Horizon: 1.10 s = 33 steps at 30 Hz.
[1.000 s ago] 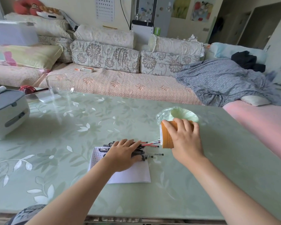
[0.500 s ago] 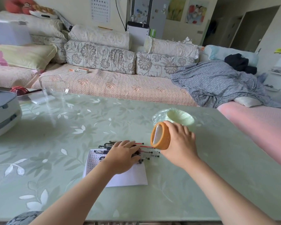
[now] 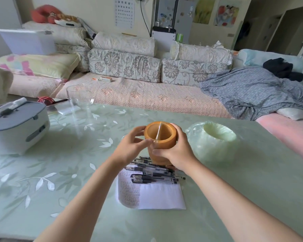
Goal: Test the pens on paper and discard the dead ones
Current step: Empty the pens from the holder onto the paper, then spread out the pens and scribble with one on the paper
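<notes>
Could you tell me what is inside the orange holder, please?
The orange holder shows only a thin divider across its mouth, nothing else; its floor is hidden by the near wall.

Pens [image 3: 154, 175] are heaped just before the cup [image 3: 160, 138], on the far end of a paper sheet [image 3: 157, 194] laid on the table [image 3: 234, 189]. A lined bin [image 3: 213, 151] is set just right of the cup. A glass jug [image 3: 80, 102] and a lidded case [image 3: 19, 126] are placed well to its left, and a sofa [image 3: 147, 96] is found behind it.

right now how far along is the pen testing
Done: black pens lie piled on the white printed paper. In hand: left hand and right hand hold the empty orange divided pen holder. Left: all testing; no pen is held, and the green bag-lined bin shows none inside.
</notes>
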{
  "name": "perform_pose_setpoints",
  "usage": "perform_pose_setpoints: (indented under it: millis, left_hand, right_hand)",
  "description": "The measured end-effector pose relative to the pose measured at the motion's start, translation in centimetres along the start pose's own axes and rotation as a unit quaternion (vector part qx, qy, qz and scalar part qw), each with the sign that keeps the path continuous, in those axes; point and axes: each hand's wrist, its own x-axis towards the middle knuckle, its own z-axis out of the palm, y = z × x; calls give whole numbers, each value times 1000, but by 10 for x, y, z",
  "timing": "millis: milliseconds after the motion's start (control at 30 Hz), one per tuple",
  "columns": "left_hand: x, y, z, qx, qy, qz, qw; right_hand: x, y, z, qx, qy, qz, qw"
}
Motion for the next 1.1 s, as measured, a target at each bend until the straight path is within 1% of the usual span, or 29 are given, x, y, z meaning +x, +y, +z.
perform_pose_setpoints:
  millis: [100,267,567,633,867,1100]
  left_hand:
    - [4,-6,-24,34,31,6,999]
    - [10,-24,-60,106,94,7,990]
    - [26,-65,-110,146,182,-24,972]
    - [30,-70,-116,143,188,-37,971]
    - [40,-77,-133,107,212,-60,970]
    - [44,-80,-135,102,192,-48,975]
  right_hand:
    - [11,0,27,32,-19,8,999]
    - [34,-2,68,48,-54,30,997]
    - [85,1,139,77,-149,49,985]
    - [93,4,150,77,-156,49,984]
    - [116,7,179,62,-141,50,987]
    - [127,8,197,30,-145,35,988]
